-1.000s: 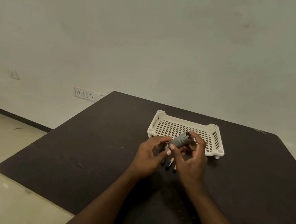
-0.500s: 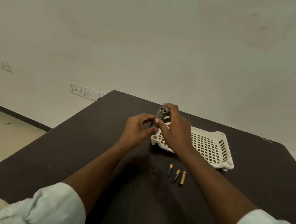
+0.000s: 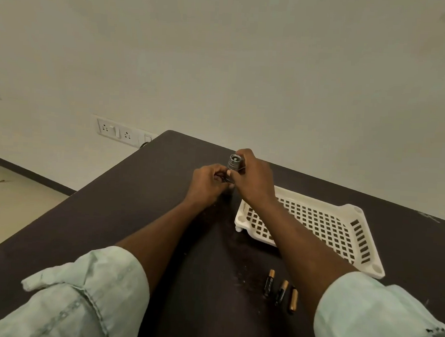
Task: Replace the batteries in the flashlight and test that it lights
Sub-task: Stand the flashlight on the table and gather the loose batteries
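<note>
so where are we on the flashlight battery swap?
Done: three batteries lie loose on the table, old or new unclear. In hand: right hand grips the flashlight head, left hand works its lower end, hidden by fingers. Left: no beam visible, so the light test.

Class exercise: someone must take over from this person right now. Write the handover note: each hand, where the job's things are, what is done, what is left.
Right hand: grip on the flashlight, head up.
Left hand: grip on its lower end.
Three batteries lie loose on the table, near the empty white tray.
Done: can't tell whether batteries are inside; no light shows.
Left: check or fit batteries, close, test.
</note>
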